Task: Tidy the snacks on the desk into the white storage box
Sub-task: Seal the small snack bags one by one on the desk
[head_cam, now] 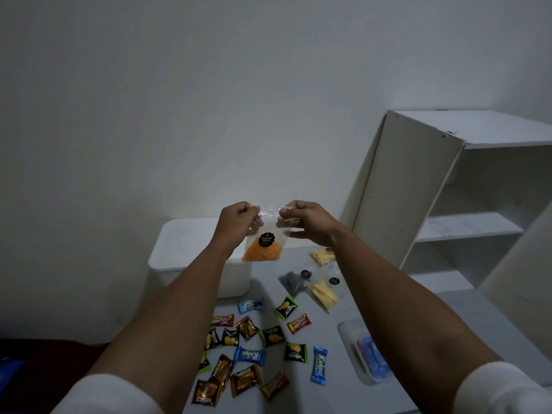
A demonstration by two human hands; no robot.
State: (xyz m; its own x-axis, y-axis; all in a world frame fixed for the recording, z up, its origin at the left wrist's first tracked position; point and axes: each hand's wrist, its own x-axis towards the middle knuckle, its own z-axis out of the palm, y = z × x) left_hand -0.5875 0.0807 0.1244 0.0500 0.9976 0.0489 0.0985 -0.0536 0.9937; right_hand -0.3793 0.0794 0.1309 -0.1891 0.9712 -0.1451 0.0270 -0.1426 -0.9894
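Clear pouch (pixel 264 236), orange snack, black round label, top pinched by both hands' fingers (pixel 257 211)

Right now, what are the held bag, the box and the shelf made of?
Bag: thin clear plastic film, glossy; the orange snack shows through and the top crinkles where the left hand and right hand pinch it.
Box: probably moulded plastic, matte white, with rounded corners.
Shelf: looks like white laminated board, with flat panels and fastener dots.
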